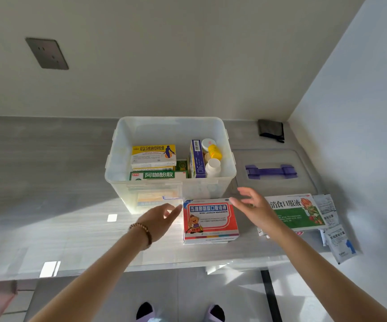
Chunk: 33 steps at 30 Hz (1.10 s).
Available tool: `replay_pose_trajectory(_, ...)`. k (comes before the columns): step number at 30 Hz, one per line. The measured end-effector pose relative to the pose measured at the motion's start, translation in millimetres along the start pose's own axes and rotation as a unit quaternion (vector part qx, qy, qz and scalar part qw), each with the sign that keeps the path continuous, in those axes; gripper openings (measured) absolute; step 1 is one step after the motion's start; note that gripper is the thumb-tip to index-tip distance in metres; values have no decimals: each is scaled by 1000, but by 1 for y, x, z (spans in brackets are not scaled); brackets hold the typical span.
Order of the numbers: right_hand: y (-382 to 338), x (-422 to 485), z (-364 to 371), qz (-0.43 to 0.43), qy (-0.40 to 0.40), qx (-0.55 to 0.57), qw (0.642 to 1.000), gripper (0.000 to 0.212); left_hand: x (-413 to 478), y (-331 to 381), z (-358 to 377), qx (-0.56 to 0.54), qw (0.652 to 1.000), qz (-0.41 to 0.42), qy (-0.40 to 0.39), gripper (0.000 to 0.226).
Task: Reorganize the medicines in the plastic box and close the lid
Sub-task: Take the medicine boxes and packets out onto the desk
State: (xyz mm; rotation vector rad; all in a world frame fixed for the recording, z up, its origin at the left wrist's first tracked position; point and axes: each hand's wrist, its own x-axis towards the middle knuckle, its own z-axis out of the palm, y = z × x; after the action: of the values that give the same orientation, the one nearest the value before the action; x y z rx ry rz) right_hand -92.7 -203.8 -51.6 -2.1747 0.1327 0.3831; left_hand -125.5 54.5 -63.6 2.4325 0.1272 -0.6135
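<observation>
A clear plastic box (118, 145) stands open on the grey counter. Inside it lie a yellow medicine carton (153, 154), a green-and-white carton (158, 175), an upright blue carton (196, 159) and several pill bottles (213, 167). In front of the box lies a red-and-blue medicine carton (210, 220). My left hand (158, 219) hovers just left of that carton, fingers relaxed. On the carton's right side my right hand (256, 206) is spread open above the counter. Neither hand holds anything. The box's clear lid (274, 156) with a purple handle lies flat to the right.
A green-and-white carton (297, 211) and several white sachets (336, 240) lie at the right of the counter. A dark folded cloth (271, 130) sits in the back right corner. Walls close off the back and right. The counter's front edge runs just below the red carton.
</observation>
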Motion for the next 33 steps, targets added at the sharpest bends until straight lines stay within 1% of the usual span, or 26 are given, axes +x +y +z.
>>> replay_pose_trajectory(3,-26,-5,-22,-58,23,0,998,54,-21,6,-41,47,997,57,29,50)
replay_pose_trajectory(6,-61,-7,-34,-106,51,10,993,51,-38,16,-78,46,989,129,64,43)
replay_pose_trajectory(8,-87,-6,-36,-139,47,10,989,49,-42,20,-100,49,978,169,108,47)
replay_pose_trajectory(10,-108,0,-30,-162,24,17,986,46,-37,18,-120,56,964,197,168,56)
replay_pose_trajectory(13,-133,16,-10,-174,-15,26,984,44,-18,7,-141,91,939,216,251,63)
replay_pose_trajectory(15,-145,30,6,-153,-53,14,987,48,-1,-2,-148,110,933,195,283,56)
replay_pose_trajectory(16,-149,37,15,-132,-77,8,988,51,8,-7,-150,115,935,175,287,55)
replay_pose_trajectory(20,-155,68,42,-27,-182,-5,983,57,36,-27,-147,91,963,84,239,67)
replay_pose_trajectory(22,-153,80,52,23,-230,-30,973,58,46,-34,-142,62,972,61,219,73)
replay_pose_trajectory(23,-151,86,58,40,-244,-52,967,62,50,-36,-139,49,975,54,211,76)
replay_pose_trajectory(26,-135,116,74,62,-261,-109,957,93,59,-41,-134,19,976,49,211,85)
replay_pose_trajectory(27,-129,129,81,69,-266,-117,954,94,62,-42,-134,11,975,51,216,86)
replay_pose_trajectory(31,-149,136,95,82,-297,-197,931,62,69,-46,-133,-31,972,55,228,86)
replay_pose_trajectory(33,-152,142,102,84,-322,-211,919,58,70,-47,-132,-36,971,53,232,86)
